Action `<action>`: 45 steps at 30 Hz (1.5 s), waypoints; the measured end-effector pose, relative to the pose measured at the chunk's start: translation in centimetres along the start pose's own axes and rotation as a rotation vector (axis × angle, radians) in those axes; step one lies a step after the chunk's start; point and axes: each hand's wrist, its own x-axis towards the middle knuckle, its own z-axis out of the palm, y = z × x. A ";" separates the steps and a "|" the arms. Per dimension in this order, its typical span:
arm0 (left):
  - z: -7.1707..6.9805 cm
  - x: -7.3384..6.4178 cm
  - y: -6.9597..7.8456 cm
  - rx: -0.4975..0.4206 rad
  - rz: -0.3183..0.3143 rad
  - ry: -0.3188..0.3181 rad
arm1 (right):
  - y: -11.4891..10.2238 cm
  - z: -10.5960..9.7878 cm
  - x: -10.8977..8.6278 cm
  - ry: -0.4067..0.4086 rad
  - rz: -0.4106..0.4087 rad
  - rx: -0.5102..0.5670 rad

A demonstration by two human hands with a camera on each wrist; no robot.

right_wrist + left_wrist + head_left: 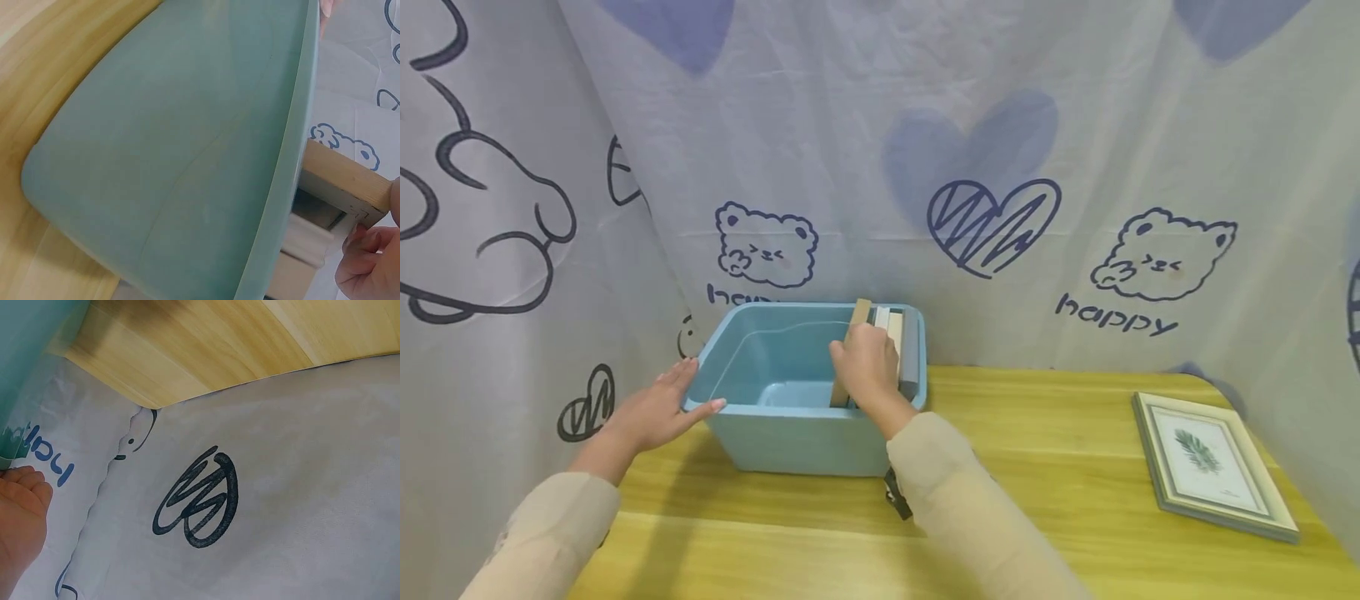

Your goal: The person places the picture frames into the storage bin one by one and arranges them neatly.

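Note:
A light blue plastic bin (797,443) stands on the wooden table near the back curtain. Several flat frames, among them a grey one (911,354), stand on edge at its right end. My right hand (868,360) reaches over the front rim and pinches the top of a light wood frame (344,172), which stands tilted left of the others. In the right wrist view, thumb and fingers are on opposite sides of that frame's corner. My left hand (651,414) rests on the bin's front left corner, fingers extended along the rim and thumb over the front edge.
A cream picture frame (1217,458) with a green leaf print lies flat on the table's right side. A small dark object (897,496), partly hidden by my right sleeve, is near the bin's front. Printed curtains (1000,333) close off the back and sides.

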 end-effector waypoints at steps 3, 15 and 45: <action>0.0 -0.1 -0.1 0.000 0.002 0.009 | -0.4 0.5 0.0 -0.010 -0.015 0.007; 0.2 0.0 -0.3 -0.007 -0.016 0.001 | -0.5 1.3 0.1 0.064 -0.114 0.047; 0.4 -0.1 -0.3 -0.020 -0.013 0.014 | 0.7 3.3 -0.6 0.188 -0.299 -0.095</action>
